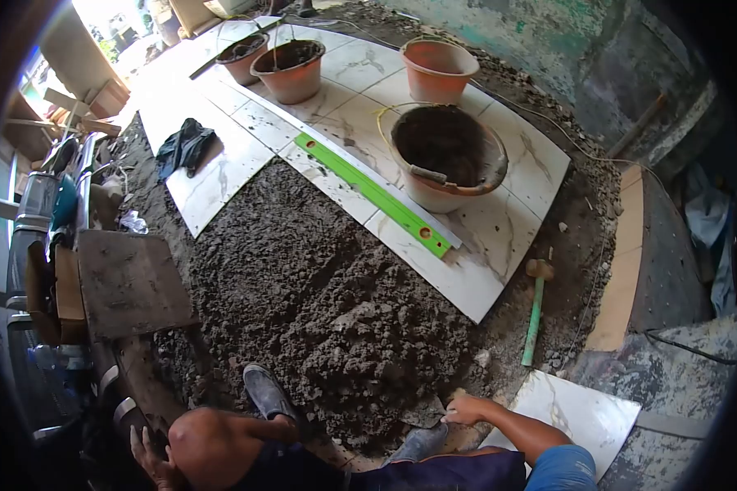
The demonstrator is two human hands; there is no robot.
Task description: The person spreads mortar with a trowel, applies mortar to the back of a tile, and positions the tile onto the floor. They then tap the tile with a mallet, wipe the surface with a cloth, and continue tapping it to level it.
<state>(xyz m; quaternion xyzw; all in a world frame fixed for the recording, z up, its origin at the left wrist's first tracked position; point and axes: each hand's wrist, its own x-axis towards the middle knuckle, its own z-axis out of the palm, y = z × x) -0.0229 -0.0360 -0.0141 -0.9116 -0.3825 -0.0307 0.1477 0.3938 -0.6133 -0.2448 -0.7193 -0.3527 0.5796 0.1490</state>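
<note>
My right hand point(464, 409) is closed round the handle of a trowel, at the near right edge of a dark mortar bed point(336, 303). The trowel's grey, mortar-smeared blade point(424, 412) lies low against the mortar, beside my shoe. My left hand point(151, 460) is beside my bent left knee at the bottom left, its fingers apart and nothing in them. Lumpier mortar is heaped toward my feet. Beyond it, a green spirit level point(368, 190) lies on marbled white floor tiles point(450, 274), along a long metal straightedge point(344, 151).
Mortar-stained buckets point(444, 155) stand on the tiles. A mallet point(535, 311) with a green handle lies on soil at right, near a loose tile point(577, 413). A dark board point(135, 282) is at left; a black plastic bag point(187, 147) sits on a tile.
</note>
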